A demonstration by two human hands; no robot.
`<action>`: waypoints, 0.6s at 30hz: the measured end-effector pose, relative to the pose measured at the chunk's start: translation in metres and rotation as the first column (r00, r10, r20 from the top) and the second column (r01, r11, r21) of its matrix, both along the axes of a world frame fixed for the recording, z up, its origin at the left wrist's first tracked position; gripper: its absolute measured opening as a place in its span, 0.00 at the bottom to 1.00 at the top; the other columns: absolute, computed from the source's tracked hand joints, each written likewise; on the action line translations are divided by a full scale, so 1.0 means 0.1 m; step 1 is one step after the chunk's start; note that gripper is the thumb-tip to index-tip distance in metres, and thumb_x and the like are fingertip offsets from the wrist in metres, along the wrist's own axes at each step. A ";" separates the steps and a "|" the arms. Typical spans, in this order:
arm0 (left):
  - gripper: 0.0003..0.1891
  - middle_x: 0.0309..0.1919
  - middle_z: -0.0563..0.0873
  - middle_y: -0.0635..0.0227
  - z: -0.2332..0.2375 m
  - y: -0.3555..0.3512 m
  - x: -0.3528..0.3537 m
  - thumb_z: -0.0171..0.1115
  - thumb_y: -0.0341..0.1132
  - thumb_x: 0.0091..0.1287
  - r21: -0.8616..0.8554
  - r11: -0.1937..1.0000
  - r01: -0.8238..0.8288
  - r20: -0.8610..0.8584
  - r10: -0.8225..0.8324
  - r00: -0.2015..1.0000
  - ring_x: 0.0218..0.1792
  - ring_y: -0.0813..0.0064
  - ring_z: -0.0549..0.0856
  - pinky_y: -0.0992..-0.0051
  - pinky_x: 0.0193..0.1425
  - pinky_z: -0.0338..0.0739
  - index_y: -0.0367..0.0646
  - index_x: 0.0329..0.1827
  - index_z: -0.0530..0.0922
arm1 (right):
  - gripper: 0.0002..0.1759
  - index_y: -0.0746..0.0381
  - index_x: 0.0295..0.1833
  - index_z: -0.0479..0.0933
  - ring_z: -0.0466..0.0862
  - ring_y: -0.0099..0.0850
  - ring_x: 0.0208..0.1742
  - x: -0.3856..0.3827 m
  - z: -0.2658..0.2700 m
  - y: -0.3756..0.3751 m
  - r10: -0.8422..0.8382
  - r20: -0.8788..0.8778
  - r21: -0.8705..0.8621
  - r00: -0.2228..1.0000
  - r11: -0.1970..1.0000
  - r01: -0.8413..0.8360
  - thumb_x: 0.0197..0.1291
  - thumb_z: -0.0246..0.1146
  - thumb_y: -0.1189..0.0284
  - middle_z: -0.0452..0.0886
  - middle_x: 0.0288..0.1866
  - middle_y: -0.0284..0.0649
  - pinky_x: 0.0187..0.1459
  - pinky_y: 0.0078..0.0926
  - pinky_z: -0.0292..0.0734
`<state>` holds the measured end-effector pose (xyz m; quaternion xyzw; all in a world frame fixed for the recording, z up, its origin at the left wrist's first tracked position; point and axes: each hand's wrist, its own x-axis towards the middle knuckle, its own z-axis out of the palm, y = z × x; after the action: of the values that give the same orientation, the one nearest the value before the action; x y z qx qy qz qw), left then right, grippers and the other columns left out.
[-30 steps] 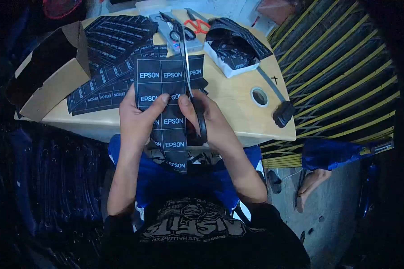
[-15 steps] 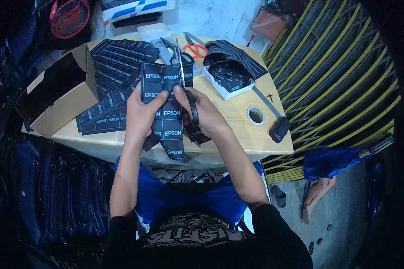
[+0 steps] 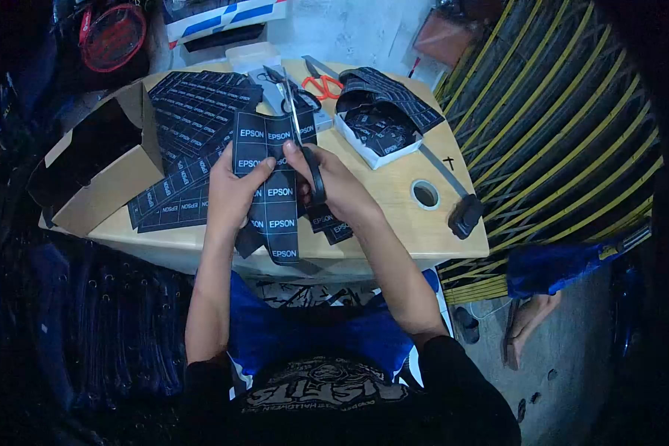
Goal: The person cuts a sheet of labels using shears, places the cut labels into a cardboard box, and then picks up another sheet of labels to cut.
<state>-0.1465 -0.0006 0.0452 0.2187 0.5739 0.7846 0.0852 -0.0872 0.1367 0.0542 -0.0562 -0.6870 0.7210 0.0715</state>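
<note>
A dark sheet printed with a grid of white EPSON labels (image 3: 281, 195) hangs upright between my hands, above the near edge of the table. My left hand (image 3: 233, 188) pinches its left side, thumb lying across the front. In my right hand (image 3: 340, 184) is a pair of scissors (image 3: 317, 178) with black handles. Their blades point away from me, along the sheet's upper right part, where a strip stands to the right of them. My right thumb presses near the blades. Smaller label pieces (image 3: 333, 225) show below my right hand.
On the wooden table (image 3: 383, 215) lie stacked label sheets (image 3: 197, 111), an open cardboard box (image 3: 115, 175), red-handled scissors (image 3: 322, 88), a white box of label pieces (image 3: 379, 152), a tape roll (image 3: 424, 194) and a tape measure (image 3: 464, 215). Yellow-edged black strips (image 3: 557, 134) are at right.
The sheet and the scissors have shifted slightly left and down in view. Both hands keep their grip, and the blades still lie along the sheet's upper right part.
</note>
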 end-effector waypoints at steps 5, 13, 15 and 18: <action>0.15 0.35 0.84 0.64 0.01 0.00 0.00 0.64 0.23 0.57 -0.020 1.000 -0.020 -0.032 0.020 0.999 0.32 0.79 0.83 0.79 0.35 0.80 0.34 0.48 0.74 | 0.27 0.59 0.32 0.70 0.66 0.14 0.18 -0.01 0.03 0.02 0.002 0.016 0.053 1.000 0.999 -0.003 0.58 0.58 0.44 0.66 0.19 0.26 0.19 0.12 0.60; 0.14 0.35 0.84 0.64 -0.03 -0.01 -0.06 0.63 0.23 0.57 -0.028 0.999 -0.035 -0.078 0.033 0.996 0.33 0.80 0.83 0.80 0.35 0.79 0.34 0.47 0.74 | 0.25 0.59 0.31 0.71 0.65 0.14 0.18 -0.03 0.00 0.06 0.036 0.019 0.007 0.999 0.999 -0.036 0.56 0.61 0.46 0.65 0.18 0.25 0.19 0.12 0.60; 0.14 0.36 0.84 0.64 -0.02 -0.02 -0.03 0.63 0.23 0.57 -0.001 1.000 -0.021 -0.057 0.021 0.998 0.34 0.80 0.83 0.80 0.36 0.79 0.34 0.47 0.75 | 0.28 0.65 0.38 0.75 0.70 0.17 0.19 -0.03 0.00 0.06 0.045 0.052 -0.023 0.998 0.999 -0.044 0.56 0.61 0.46 0.72 0.21 0.29 0.18 0.13 0.60; 0.15 0.37 0.84 0.64 -0.03 -0.02 -0.02 0.63 0.23 0.57 -0.003 1.000 -0.025 -0.056 0.025 0.998 0.34 0.80 0.83 0.80 0.37 0.79 0.34 0.48 0.74 | 0.30 0.66 0.39 0.75 0.71 0.18 0.20 -0.05 -0.03 0.07 0.013 0.036 -0.019 0.999 1.000 -0.013 0.55 0.61 0.45 0.73 0.22 0.30 0.19 0.14 0.60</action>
<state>-0.1488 -0.0028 0.0426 0.2331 0.5804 0.7779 0.0598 -0.0917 0.1436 0.0510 -0.0654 -0.6816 0.7268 0.0538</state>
